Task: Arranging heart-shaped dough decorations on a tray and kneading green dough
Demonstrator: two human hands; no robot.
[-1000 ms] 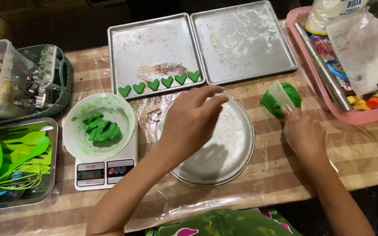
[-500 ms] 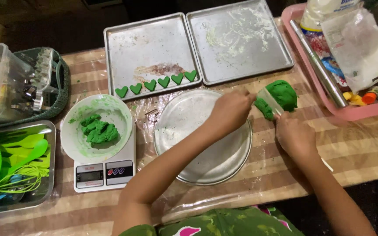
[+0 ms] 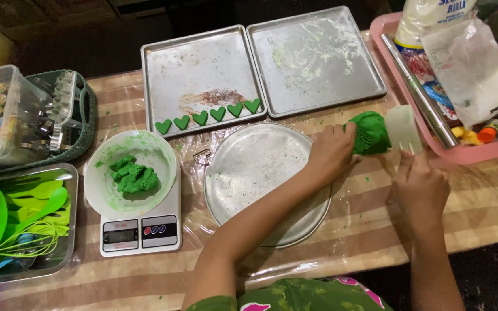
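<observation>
The left hand [image 3: 332, 151] is closed on a lump of green dough [image 3: 369, 132], which lies on the counter [image 3: 479, 213] toward its far right edge, just beside the round metal pan [image 3: 249, 173]. The right hand [image 3: 419, 184] grips a translucent plastic scraper [image 3: 403, 128], held upright and touching the dough's right side. A white bowl [image 3: 102, 184] holding more green dough sits on a digital scale [image 3: 139, 233] near the left edge. Six green heart shapes [image 3: 208, 115] line the near rim of the left baking tray [image 3: 197, 63].
</observation>
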